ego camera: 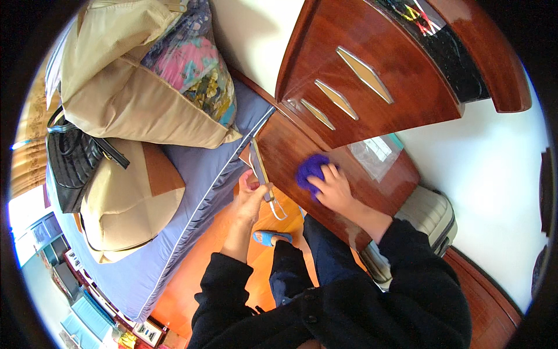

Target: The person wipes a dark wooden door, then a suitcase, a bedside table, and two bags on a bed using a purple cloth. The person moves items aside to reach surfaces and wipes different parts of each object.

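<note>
My right hand (335, 187) presses a bunched purple cloth (311, 172) onto the reddish-brown wooden top (287, 152) of a low cabinet. At the edge of that top, my left hand (252, 196) grips a thin, flat device (260, 168), seen nearly edge-on, perhaps a phone or tablet. A white cable (279, 211) hangs in a loop beside it. Right of the cloth lies a clear plastic zip bag (377, 155) with a white label. Part of the cloth is hidden under my right fingers.
A drawer unit (370, 78) with diamond-shaped handles rises behind the wooden top. To the left, a bed (174, 244) holds beige storage bags (144, 100) and a black handbag (69, 161). A pale suitcase (429, 213) stands at the right, by the wall.
</note>
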A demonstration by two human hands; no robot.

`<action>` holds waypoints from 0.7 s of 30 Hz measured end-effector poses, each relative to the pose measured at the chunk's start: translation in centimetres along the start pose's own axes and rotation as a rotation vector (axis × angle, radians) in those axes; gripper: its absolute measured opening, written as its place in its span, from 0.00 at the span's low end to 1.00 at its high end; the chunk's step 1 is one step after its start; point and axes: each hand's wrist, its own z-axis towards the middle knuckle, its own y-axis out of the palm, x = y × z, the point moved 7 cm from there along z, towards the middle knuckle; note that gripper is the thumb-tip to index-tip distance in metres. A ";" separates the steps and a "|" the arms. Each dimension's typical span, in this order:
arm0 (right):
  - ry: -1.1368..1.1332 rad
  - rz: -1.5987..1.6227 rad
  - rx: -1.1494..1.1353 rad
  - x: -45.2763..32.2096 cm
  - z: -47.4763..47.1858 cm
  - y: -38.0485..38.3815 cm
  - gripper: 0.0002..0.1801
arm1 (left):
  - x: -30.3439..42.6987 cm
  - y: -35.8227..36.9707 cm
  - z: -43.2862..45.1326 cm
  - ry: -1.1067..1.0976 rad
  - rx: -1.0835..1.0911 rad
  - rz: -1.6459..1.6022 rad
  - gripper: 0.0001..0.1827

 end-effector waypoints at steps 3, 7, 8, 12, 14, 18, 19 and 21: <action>-0.025 -0.097 0.219 -0.7 9.5 -0.4 0.20 | -0.5 -0.7 -0.3 0.006 0.038 0.030 0.43; 0.124 -0.306 0.072 0.7 14.7 2.0 0.20 | -0.7 -0.2 0.0 0.066 0.047 0.159 0.40; 0.098 -0.356 0.013 0.8 13.4 2.4 0.19 | -0.8 0.1 0.2 0.080 0.042 0.198 0.40; 0.175 -0.262 0.049 2.2 4.4 0.8 0.26 | -0.7 1.9 2.4 0.200 0.029 0.299 0.44; 0.208 -0.142 0.075 2.5 0.1 -0.4 0.24 | -0.9 2.9 3.4 0.224 0.047 0.316 0.46; 0.337 -0.054 -0.077 2.8 -6.2 -0.4 0.26 | -0.2 5.1 3.4 0.256 0.280 0.749 0.50; 0.370 -0.048 -0.117 2.9 -7.2 0.1 0.27 | 0.0 5.7 3.3 0.227 0.319 0.787 0.51; 0.368 -0.091 -0.104 2.8 -8.2 0.8 0.29 | 0.1 6.8 2.8 0.141 0.387 0.874 0.53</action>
